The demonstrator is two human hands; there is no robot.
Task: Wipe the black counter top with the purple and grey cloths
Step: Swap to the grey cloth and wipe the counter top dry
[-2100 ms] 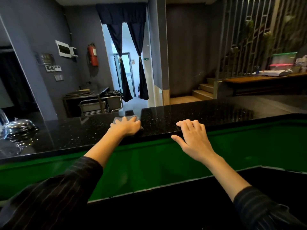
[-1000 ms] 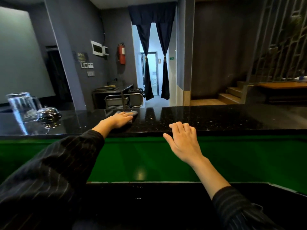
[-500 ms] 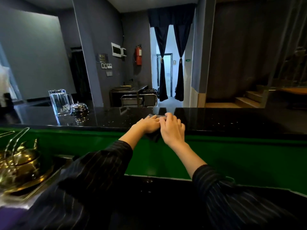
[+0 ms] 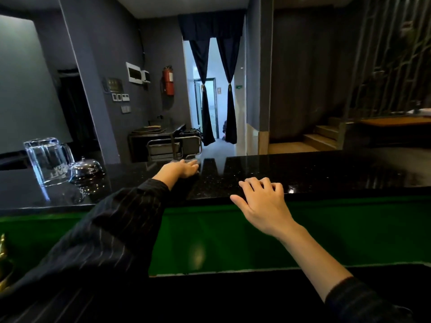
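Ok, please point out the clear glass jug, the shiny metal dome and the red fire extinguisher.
clear glass jug (image 4: 47,160): head view, its side wall
shiny metal dome (image 4: 85,170): head view, its front
red fire extinguisher (image 4: 168,83): head view, its cylinder

1. The counter is glossy black, flecked all over with tiny pale speckles.
2. The panel below the counter's front edge is plain bright green.
3. The sleeve lying across the counter is near-black with thin pale pinstripes.
4. The cloth at the counter's far edge shows as a sliver of grey.
5. At the counter's left end, the jug is clear glass with faint whitish lettering, and the bell beside it is shiny silver.
6. Beyond the counter, the fire extinguisher is red, the curtains dark navy, the wall flat grey and the steps tan.
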